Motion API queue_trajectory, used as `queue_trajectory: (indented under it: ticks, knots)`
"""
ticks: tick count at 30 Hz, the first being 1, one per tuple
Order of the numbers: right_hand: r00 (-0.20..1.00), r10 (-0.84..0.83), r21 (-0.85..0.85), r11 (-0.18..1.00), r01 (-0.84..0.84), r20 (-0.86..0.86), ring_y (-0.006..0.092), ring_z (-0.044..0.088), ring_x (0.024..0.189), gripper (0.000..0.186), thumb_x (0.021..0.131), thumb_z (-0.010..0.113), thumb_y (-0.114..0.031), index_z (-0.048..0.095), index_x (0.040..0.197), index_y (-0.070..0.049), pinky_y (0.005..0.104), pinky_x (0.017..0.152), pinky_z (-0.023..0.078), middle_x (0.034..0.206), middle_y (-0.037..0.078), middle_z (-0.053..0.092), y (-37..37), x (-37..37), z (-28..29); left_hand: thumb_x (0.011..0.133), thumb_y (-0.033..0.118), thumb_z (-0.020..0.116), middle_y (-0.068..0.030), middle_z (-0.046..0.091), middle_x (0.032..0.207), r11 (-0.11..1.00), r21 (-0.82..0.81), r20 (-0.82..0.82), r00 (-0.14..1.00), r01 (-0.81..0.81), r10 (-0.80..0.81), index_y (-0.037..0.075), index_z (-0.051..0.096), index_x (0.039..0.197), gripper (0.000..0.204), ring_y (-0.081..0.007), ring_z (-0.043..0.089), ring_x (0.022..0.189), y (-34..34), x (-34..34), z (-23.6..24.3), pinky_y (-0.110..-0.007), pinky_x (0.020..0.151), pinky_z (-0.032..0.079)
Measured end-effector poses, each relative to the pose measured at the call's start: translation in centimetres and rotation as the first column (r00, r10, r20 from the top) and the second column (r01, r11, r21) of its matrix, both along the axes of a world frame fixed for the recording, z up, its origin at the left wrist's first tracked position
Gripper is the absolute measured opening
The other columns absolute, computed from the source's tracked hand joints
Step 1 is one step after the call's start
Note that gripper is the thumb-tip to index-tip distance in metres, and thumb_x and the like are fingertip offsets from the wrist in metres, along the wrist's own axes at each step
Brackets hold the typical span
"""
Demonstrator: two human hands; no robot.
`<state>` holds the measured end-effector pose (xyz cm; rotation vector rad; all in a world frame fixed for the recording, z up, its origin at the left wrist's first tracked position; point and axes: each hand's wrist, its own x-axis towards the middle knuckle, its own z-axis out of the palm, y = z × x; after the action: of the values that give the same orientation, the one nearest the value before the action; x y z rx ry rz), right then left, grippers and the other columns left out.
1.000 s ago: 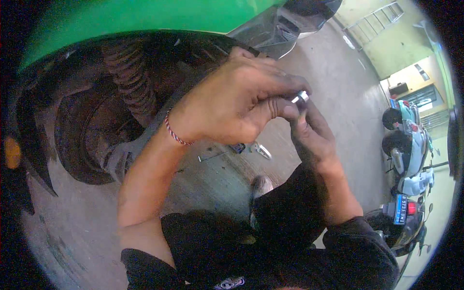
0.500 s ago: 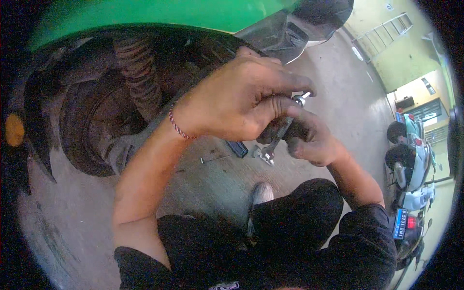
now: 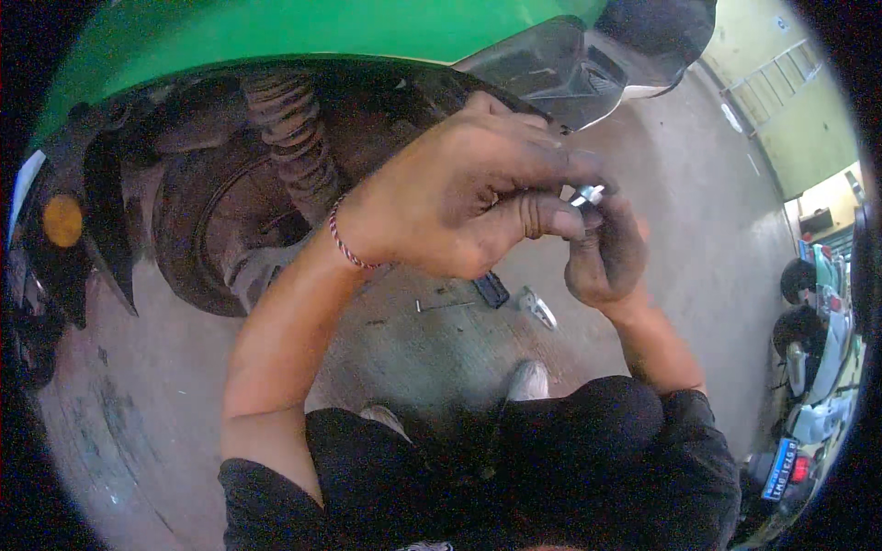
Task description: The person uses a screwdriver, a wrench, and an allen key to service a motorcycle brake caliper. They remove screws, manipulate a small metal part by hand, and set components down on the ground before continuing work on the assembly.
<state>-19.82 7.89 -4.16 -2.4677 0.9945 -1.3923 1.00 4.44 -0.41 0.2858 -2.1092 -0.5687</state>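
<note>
My left hand [image 3: 469,197]: back of hand turned up, thumb and fingers clamped on a small metal piece [image 3: 588,196], bright and silvery, its outer end projecting between the fingertips. My right hand [image 3: 606,257]: fingers curled, tips drawn up close at the lower side of the same piece; whether they grip it, I cannot tell. Both sets of fingers are smudged dark. Piece is raised above the floor, right of centre in view. A red-and-white cord [image 3: 342,241] rings my left wrist.

Beyond the left forearm: green body panel [image 3: 276,28] above, with a dirt-coated coil spring [image 3: 292,133] and a dark wheel [image 3: 197,220] beneath it; orange reflector [image 3: 63,220] at far left.

Below the hands: my black-clad knee [image 3: 597,422], and a pale shoe [image 3: 528,379] ahead of it. On the grey floor [image 3: 441,354], a thin rod [image 3: 446,306], a dark case [image 3: 491,289] and a silvery tool [image 3: 537,308] lie near one another.

Farther right: parked motorbikes [image 3: 818,340]; a ladder [image 3: 776,84] by the pale wall [image 3: 813,138].
</note>
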Motion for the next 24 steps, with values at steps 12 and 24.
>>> queue_trajectory:
  ticks: [12,24]
  knots:
    - [0.958,-0.073,-0.237,0.972,0.005,-0.278,0.0312,0.059,0.057,0.043,0.07,0.058,0.001,0.057,0.114,-0.002,0.0389,0.051,0.046,0.073,0.014,0.062,-0.7,-1.6,1.9,0.075,0.028,0.069,-0.0068,0.062,0.076,0.998,-0.017,-0.061,0.996,0.058,-0.059,0.005,0.066,0.105,0.038,-0.0231,0.054,0.069,-0.4,-0.6,-0.2,-0.034,0.07,0.036]
    - [0.758,-0.159,0.02,0.975,0.221,-0.632,0.0383,0.062,0.082,0.046,0.067,0.063,-0.011,0.05,0.111,-0.005,0.0423,0.068,0.05,0.091,0.018,0.062,-0.1,-2.2,4.7,0.074,0.028,0.061,-0.0191,0.059,0.064,0.97,-0.198,-0.027,0.99,-0.139,0.136,0.003,0.058,0.073,0.025,-0.0385,0.059,0.063,0.6,-1.0,0.5,-0.047,0.057,0.048]
